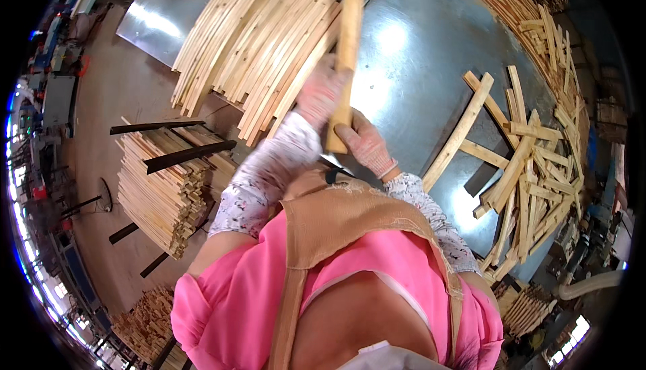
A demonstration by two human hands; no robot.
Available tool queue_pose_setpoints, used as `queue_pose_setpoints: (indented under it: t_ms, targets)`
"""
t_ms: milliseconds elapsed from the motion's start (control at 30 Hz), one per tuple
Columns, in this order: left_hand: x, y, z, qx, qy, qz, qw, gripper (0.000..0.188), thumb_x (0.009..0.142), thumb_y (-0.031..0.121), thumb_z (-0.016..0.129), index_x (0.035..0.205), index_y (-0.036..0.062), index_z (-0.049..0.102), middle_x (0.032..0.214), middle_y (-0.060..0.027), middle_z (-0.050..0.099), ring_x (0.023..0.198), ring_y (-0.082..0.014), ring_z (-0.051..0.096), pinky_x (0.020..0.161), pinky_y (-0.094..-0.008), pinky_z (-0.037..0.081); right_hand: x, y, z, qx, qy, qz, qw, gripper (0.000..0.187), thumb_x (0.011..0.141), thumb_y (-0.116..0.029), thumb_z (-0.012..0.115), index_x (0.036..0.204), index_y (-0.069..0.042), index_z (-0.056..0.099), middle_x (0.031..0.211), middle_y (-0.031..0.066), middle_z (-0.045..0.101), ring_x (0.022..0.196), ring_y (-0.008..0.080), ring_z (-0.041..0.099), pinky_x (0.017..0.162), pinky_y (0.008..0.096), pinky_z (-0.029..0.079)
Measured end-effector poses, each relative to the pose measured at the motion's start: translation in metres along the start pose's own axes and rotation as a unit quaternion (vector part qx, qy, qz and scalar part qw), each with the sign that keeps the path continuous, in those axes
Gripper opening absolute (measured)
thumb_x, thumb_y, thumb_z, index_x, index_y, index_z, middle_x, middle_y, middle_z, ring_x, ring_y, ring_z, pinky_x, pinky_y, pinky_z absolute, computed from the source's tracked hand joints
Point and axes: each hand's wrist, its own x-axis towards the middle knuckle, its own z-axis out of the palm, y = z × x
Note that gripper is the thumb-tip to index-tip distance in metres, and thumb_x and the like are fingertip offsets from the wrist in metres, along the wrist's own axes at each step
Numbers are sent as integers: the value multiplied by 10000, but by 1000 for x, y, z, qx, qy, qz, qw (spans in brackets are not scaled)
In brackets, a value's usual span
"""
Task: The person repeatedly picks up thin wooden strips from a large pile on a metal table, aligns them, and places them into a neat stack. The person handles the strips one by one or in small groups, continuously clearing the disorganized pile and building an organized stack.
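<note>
A long pale wooden strip (348, 40) stands out from my body over the metal table (410, 27), its near end close to my apron. My right hand (367, 144), in a worn pinkish glove, grips that near end with the thumb laid on the wood. Further along, my gloved left hand (319, 92) is closed against the strip's left side; motion blurs its fingers. Just left of it, a broad stack of similar strips (269, 33) lies in rows on the table.
At the right, a jumbled heap of short wood pieces (531, 175) covers the table's side, with longer pieces (461, 128) leaning out from it. Left of me, more strips (158, 195) sit on a rack with dark metal bars (190, 157). Another wood pile (145, 319) is at the lower left.
</note>
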Motion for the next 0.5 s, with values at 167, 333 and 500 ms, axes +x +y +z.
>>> queue_pose_setpoints:
  t_ms: [167, 333, 500]
  targets:
    - [43, 19, -153, 437, 30, -131, 889, 301, 1023, 397, 690, 1052, 99, 725, 951, -125, 768, 884, -271, 734, 837, -485, 585, -46, 48, -70, -353, 275, 86, 890, 614, 882, -405, 788, 1372, -60, 655, 1145, 208, 748, 1128, 436, 688, 1006, 512, 541]
    - [77, -93, -246, 636, 127, -35, 760, 457, 992, 190, 586, 1444, 153, 641, 1317, -153, 693, 1329, -311, 611, 1115, -517, 479, -117, 154, -103, -322, 467, 355, 743, 926, 760, -411, 911, 1467, 29, 505, 1242, 265, 690, 1175, 423, 672, 997, 509, 558]
    - [75, -133, -278, 557, 78, -3, 827, 786, 874, 241, 648, 1629, 93, 484, 1587, -252, 547, 1456, -417, 531, 1236, -477, 420, -72, 110, -76, -26, 355, 139, 924, 483, 939, -301, 767, 1300, -18, 614, 1042, 159, 737, 939, 317, 726, 866, 438, 594]
